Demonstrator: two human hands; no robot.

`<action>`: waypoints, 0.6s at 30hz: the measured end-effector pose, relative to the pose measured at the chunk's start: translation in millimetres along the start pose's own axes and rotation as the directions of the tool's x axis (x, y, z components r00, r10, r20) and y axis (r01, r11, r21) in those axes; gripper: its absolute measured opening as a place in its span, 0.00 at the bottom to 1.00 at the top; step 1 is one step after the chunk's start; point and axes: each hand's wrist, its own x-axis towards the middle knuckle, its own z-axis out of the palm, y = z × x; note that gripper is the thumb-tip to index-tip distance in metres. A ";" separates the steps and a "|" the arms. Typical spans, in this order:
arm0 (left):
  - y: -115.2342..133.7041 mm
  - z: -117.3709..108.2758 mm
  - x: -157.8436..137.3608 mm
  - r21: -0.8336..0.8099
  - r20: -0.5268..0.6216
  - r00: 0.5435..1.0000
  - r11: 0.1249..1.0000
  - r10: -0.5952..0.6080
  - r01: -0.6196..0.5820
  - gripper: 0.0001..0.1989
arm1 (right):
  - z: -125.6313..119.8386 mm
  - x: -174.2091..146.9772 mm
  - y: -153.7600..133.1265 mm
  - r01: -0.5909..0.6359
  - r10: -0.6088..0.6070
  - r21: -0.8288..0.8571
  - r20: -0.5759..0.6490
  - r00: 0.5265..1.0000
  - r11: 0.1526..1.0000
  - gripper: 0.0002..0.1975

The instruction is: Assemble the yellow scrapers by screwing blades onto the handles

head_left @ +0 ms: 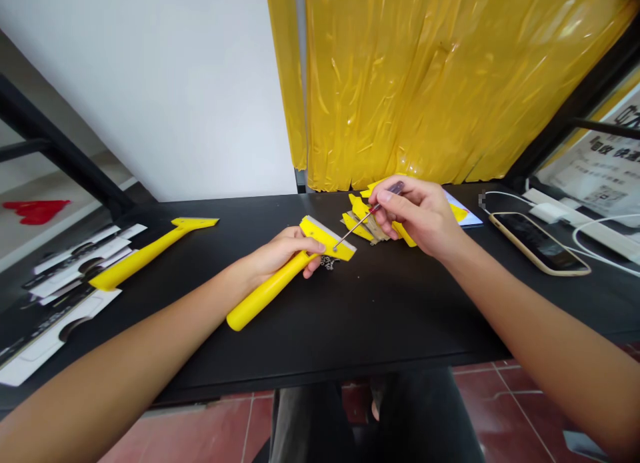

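My left hand (287, 249) is closed around the neck of a yellow scraper (267, 293), whose handle points toward me and whose head faces away to the right. A metal blade edge runs along the head's far side. Between the fingers of my right hand (417, 213) is a small screwdriver (373, 211) with a dark reddish handle, its shaft slanting down to the left. Its tip meets a screw on the scraper's head. Several small screws or nuts (327, 263) lie just below the head. Behind my right hand sit yellow scraper parts (357, 229), partly hidden by it.
Another yellow scraper (145, 253) rests at the left, beside white and black packaging cards (65, 319). On the right are a phone (540, 243), white cables and a white charger (549, 213). Yellow film (410, 83) and a white panel (200, 83) stand behind the black table (390, 316).
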 end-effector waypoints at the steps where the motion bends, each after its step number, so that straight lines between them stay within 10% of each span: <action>1: -0.2 0.1 0.2 -0.002 0.003 1.000 1.000 -0.001 0.001 0.06 | 0.0 0.2 0.8 -0.006 0.006 -0.006 0.002 1.000 1.000 0.14; 18: -0.7 0.5 1.6 -0.005 -0.032 0.999 1.000 -0.025 0.025 0.07 | -3.4 5.0 13.7 0.015 -0.018 0.069 0.040 0.999 0.998 0.12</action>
